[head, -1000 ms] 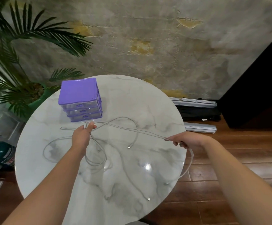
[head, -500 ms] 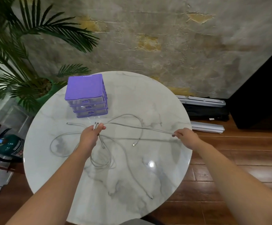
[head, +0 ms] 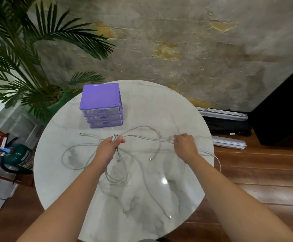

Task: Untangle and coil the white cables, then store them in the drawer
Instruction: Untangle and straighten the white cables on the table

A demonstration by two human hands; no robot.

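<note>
right hand (head: 183,145) has slid inward along the white cables (head: 147,137) toward the left hand (head: 110,147).

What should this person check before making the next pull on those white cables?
1. Left hand grip on the bunched plugs: ok.
2. Right hand pinching the cables: ok.
3. Cables free of tangles: not ok, loops cross below the left hand.
4. Everything on the table: not ok, one loop hangs off the right edge.
5. Drawer unit open for storage: not ok, all drawers shut.
</note>
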